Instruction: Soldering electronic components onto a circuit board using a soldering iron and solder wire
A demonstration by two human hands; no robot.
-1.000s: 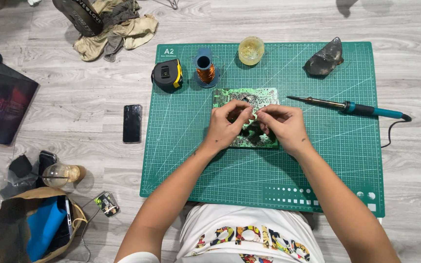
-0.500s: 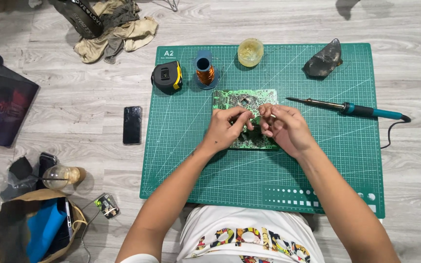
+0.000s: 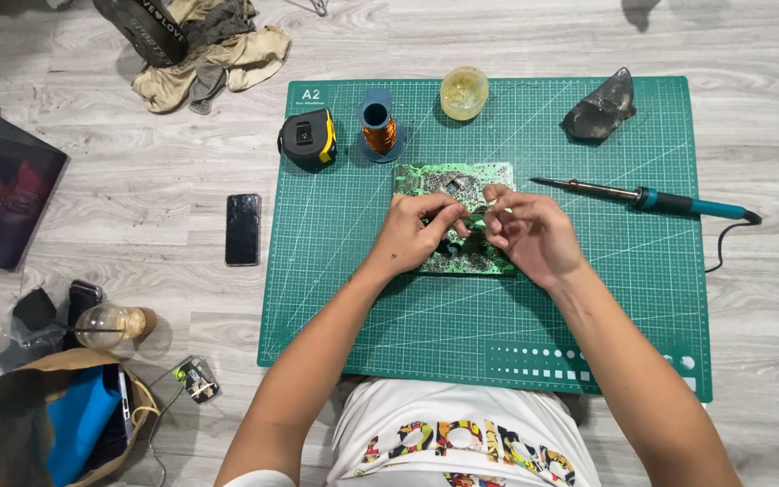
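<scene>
Near the middle of the green cutting mat (image 3: 335,298), a bit toward its far edge, sits our green circuit board (image 3: 448,180), flat on the mat so both hands can work over it. Our left hand (image 3: 412,236) rests on the board's near half, fingers pinched narrow on something tiny; we can't tell what. Our right hand (image 3: 534,236) comes in from the other side, fingertips closed almost against the left ones, apparently on the same small bit, so it looks like a two-handed pinch for control.

The soldering iron (image 3: 651,198) lies off toward the mat's right edge, tip pointing at the board, within easy reach but apart from our hands. Along the far edge we've got a tape measure (image 3: 307,138), a copper wire spool (image 3: 379,131) and a small yellowish jar (image 3: 463,92). A phone (image 3: 242,228) lies on the floor just off the mat's left edge.
</scene>
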